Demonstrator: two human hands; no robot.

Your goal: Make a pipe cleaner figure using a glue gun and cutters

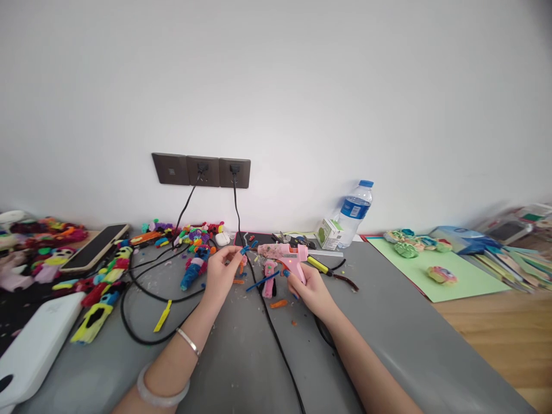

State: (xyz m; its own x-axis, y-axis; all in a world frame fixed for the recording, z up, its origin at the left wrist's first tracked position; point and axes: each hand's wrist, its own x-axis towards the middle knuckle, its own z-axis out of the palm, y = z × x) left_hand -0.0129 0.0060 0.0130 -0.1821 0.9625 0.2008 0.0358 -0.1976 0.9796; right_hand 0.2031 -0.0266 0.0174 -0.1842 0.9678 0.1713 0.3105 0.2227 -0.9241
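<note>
My right hand (311, 292) is wrapped round the handle of a pink hot glue gun (293, 257), whose nozzle points left. A clear glue stick (326, 253) juts from its back end. Between the fingertips of my left hand (223, 269) is pinched a small blue pipe cleaner piece (249, 247), right at the nozzle; whether they touch I cannot tell. Below the gun lie a pink fuzzy figure (269, 280) and a straight blue pipe cleaner (257, 282). A blue fuzzy figure (194, 269) rests left of my left hand.
Black cables (276, 339) loop over the grey table (241, 368) from wall sockets (202, 171). A phone (97, 247), a white device (41, 348) and several fuzzy figures lie left. A water bottle (354, 213), a small box (329, 233) and green paper (414, 279) are right.
</note>
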